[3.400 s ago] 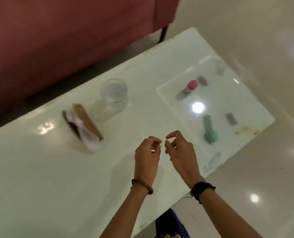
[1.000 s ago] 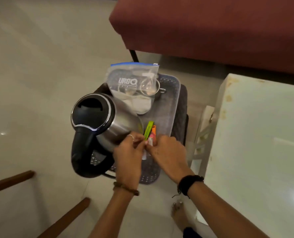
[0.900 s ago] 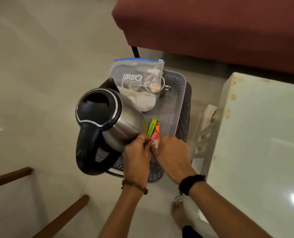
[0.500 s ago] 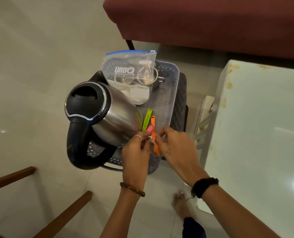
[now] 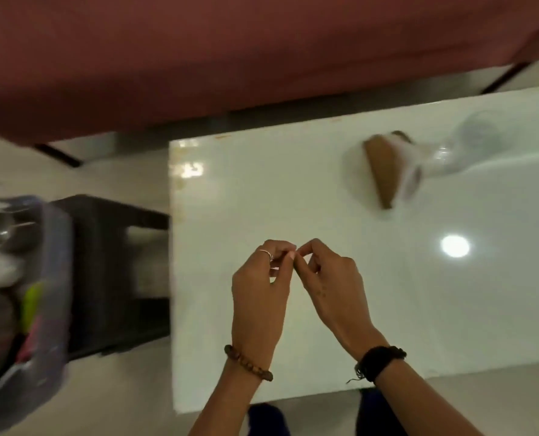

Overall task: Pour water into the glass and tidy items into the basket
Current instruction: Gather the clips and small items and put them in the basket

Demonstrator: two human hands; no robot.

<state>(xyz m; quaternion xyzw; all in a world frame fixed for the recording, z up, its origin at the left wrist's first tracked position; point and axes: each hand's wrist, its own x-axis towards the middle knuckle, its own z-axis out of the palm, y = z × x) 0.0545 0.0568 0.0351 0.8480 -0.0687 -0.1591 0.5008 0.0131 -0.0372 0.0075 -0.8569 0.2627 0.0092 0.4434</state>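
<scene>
both my hands, left hand (image 5: 260, 297) and right hand (image 5: 334, 291), fingers curled, fingertips meeting, grip empty (far as i can tell) above tabletop (image 5: 261, 190) near edge. glass (image 5: 479, 136) at far right; basket (image 5: 41, 278) off left edge on floor stool.

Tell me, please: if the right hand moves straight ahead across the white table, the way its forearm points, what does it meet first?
Probably the left hand: the right hand angles up-left and their fingertips already almost touch. Past it lies bare white table; the blurred brown holder sits off that line.
</scene>
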